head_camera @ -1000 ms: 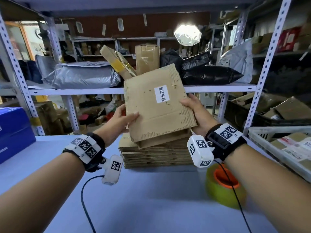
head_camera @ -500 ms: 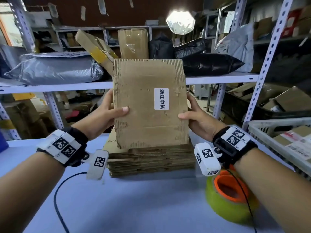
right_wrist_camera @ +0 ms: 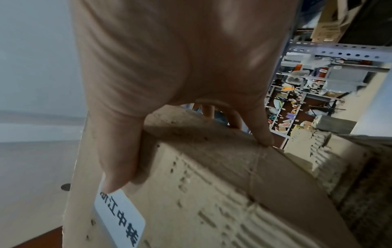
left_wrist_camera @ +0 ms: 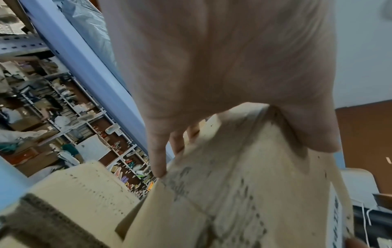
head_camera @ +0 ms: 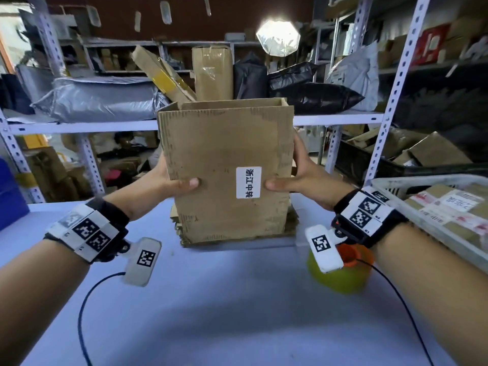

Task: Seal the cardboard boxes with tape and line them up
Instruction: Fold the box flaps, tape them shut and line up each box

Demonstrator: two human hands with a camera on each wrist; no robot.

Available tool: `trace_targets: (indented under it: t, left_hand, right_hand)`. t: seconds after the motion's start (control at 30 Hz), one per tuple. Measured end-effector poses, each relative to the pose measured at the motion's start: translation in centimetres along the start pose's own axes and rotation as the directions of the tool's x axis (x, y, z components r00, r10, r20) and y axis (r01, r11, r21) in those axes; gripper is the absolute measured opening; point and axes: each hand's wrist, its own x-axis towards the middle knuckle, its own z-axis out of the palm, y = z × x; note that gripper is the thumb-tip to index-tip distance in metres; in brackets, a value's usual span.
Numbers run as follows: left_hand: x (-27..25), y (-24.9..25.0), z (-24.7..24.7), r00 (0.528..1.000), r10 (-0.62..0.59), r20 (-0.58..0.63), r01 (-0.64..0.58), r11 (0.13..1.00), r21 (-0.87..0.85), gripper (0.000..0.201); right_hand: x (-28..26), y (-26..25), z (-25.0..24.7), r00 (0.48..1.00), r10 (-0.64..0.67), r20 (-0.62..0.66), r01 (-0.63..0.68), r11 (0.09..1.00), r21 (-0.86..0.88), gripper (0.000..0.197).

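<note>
A worn brown cardboard box (head_camera: 224,159) with a white label (head_camera: 248,182) is held upright in front of me, spread open into a sleeve with its top open. My left hand (head_camera: 174,180) grips its left edge, thumb on the front face and fingers (left_wrist_camera: 157,161) behind. My right hand (head_camera: 290,180) grips the right edge the same way, thumb (right_wrist_camera: 118,154) beside the label (right_wrist_camera: 118,216). Below and behind the box lies a stack of flattened boxes (head_camera: 184,233) on the pale blue table (head_camera: 224,313). A yellow tape roll (head_camera: 340,270) with an orange core stands under my right wrist.
A white basket (head_camera: 433,207) of labelled parcels sits at the right table edge. A blue box (head_camera: 10,196) stands at the far left. Behind the table, metal shelving (head_camera: 92,125) carries grey and black mail bags and cartons. A black cable (head_camera: 84,313) trails from my left wrist.
The flat box came off the stack, turned upright and has been pushed open into a sleeve. Both hands shifted to its side edges.
</note>
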Motion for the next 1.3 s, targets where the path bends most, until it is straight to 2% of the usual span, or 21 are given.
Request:
trace_targets:
  t: [0.1,0.2,0.27,0.37,0.53,0.7,0.9,1.0,1.17,1.3]
  left_hand:
    - [0.8,-0.1,0.0,0.999,0.027,-0.028,-0.027,1.000,0.014,0.124]
    - [3.0,0.1,-0.3,0.996,0.057,-0.063,-0.055,0.998,0.026,0.115]
    - [4.3,0.5,-0.5,0.994,0.079,-0.074,-0.074,0.995,0.072,0.112]
    - [4.9,1.2,-0.9,0.993,0.066,-0.102,-0.059,0.995,0.078,0.120]
    - [1.6,2.9,-1.3,0.996,0.036,-0.083,-0.030,0.997,0.066,0.093]
    - [-3.8,2.8,0.3,0.999,0.005,-0.046,-0.002,0.997,0.077,0.081]
    - [-7.9,2.0,3.3,0.997,-0.068,0.025,0.065,0.991,0.116,0.101]
    - [-8.2,1.9,4.0,0.997,-0.081,0.006,0.080,0.991,0.111,0.096]
    - [-7.5,1.2,4.7,0.995,-0.101,0.022,0.099,0.991,0.086,0.085]
    - [-5.9,0.8,4.4,0.994,-0.110,0.016,0.107,0.988,0.114,0.088]
  right_hand:
    - [0.9,-0.1,-0.3,1.000,-0.015,0.006,0.015,1.000,-0.016,0.134]
    - [3.1,0.0,-1.2,0.999,-0.036,-0.004,0.036,0.999,0.012,0.130]
    - [4.6,-0.1,-1.6,0.998,-0.046,-0.035,0.047,0.999,0.018,0.124]
    - [5.7,-0.5,-1.7,0.996,-0.050,-0.074,0.052,0.998,0.019,0.112]
    - [3.0,-1.7,-1.4,0.998,-0.045,-0.038,0.047,0.998,0.051,0.095]
    - [-1.8,-1.8,0.1,0.998,-0.058,0.025,0.057,0.998,0.036,0.101]
    - [-5.7,0.6,2.4,0.998,0.010,0.070,-0.009,1.000,-0.008,0.113]
    - [-6.1,0.8,2.5,0.995,0.055,0.081,-0.051,0.997,-0.050,0.109]
    - [-5.7,0.6,2.3,0.995,0.079,0.052,-0.071,0.987,-0.146,0.088]
    - [-4.5,0.7,2.2,0.995,0.098,0.004,-0.095,0.978,-0.188,0.102]
